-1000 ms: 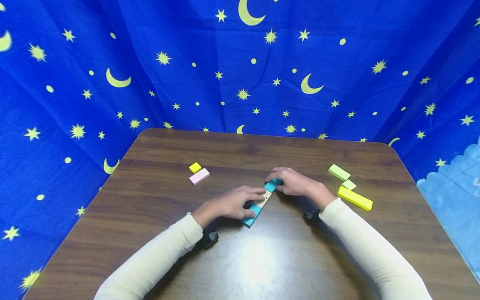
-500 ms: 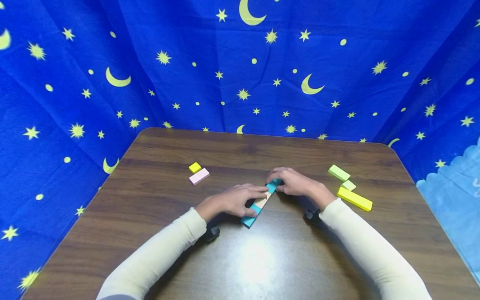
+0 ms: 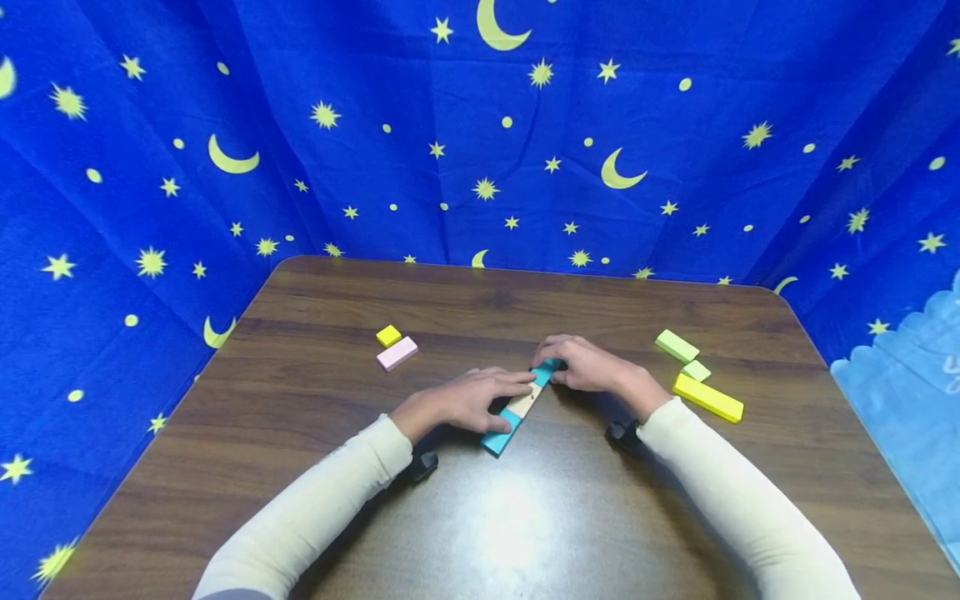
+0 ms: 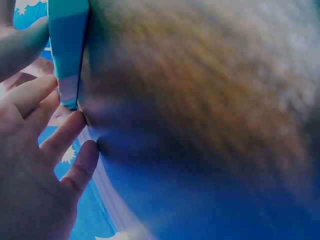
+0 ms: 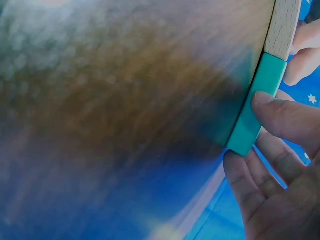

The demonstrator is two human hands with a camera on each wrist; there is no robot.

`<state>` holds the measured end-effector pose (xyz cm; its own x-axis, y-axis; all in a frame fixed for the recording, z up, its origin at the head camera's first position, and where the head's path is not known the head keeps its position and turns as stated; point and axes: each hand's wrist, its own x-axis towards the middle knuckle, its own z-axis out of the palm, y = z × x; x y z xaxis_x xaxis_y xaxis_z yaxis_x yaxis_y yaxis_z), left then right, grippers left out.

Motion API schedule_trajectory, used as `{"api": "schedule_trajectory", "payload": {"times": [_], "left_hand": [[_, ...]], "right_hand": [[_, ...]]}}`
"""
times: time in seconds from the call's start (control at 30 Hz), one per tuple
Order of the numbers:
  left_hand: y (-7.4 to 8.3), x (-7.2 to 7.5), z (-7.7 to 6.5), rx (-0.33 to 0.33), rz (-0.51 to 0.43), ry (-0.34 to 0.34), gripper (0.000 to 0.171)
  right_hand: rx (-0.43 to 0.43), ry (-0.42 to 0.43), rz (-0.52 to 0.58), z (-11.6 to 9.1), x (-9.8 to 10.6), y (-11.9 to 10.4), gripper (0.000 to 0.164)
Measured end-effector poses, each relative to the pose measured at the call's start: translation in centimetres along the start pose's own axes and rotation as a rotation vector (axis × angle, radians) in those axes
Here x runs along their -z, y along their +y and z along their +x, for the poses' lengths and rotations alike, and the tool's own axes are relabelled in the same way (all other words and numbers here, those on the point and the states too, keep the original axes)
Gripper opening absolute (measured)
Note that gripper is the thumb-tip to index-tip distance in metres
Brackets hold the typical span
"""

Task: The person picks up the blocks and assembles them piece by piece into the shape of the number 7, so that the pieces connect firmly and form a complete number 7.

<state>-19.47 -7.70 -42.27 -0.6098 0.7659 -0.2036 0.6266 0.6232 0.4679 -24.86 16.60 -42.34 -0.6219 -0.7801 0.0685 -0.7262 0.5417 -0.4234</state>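
A near teal block [image 3: 496,442], a bare wooden block [image 3: 522,404] and a far teal block [image 3: 545,370] form a slanting line on the table. My left hand [image 3: 468,402] lies along the left of this line, its thumb touching the near teal block and its forefinger reaching the wooden block and the far one. In the left wrist view, its fingers are extended beside the teal side. My right hand [image 3: 588,365] holds the far teal block, thumb [image 5: 265,98] against its side and fingers round its end. Small dark marks show on the wooden block.
On the brown table [image 3: 300,467], a yellow square block [image 3: 388,336] and a pink block [image 3: 397,354] lie back left. At the right are two light green blocks [image 3: 677,345] and a long yellow block [image 3: 708,397]. A blue curtain [image 3: 420,100] with stars hangs behind the table.
My left hand has shifted slightly right and away, its forefinger reaching farther along the blocks. The near teal block has moved very slightly left. My right hand has stayed almost still.
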Motion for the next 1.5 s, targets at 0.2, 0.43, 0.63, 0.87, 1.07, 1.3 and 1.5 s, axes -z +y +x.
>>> {"api": "schedule_trajectory", "payload": {"times": [0.2, 0.43, 0.63, 0.87, 1.07, 1.3, 1.5], "left_hand": [[0.0, 0.3, 0.1, -0.011, 0.008, -0.015, 0.069], [0.1, 0.6, 0.3, -0.003, 0.037, -0.052, 0.074], [0.3, 1.1, 0.3, 0.022, 0.075, -0.075, 0.073], [0.3, 1.3, 0.5, 0.053, 0.118, -0.08, 0.073], [0.4, 1.2, 0.8, 0.057, 0.119, -0.099, 0.072], [0.5, 1.3, 0.6, 0.05, 0.112, -0.097, 0.072], [0.5, 1.3, 0.5, 0.046, 0.11, -0.092, 0.069]], "right_hand": [[-0.013, -0.002, 0.005, 0.0, 0.1, -0.1, 0.027], [-0.003, -0.006, 0.005, 0.2, 0.1, -0.2, 0.028], [-0.015, -0.005, 0.0, 0.2, 0.2, -0.4, 0.028], [-0.046, -0.034, 0.006, 0.2, 0.5, -0.4, 0.032], [-0.119, -0.024, 0.005, -0.6, 2.2, 0.7, 0.037], [-0.266, 0.026, -0.072, -3.0, 6.0, 4.3, 0.036], [-0.485, 0.015, -0.073, -6.0, 9.6, 7.0, 0.039]]}}
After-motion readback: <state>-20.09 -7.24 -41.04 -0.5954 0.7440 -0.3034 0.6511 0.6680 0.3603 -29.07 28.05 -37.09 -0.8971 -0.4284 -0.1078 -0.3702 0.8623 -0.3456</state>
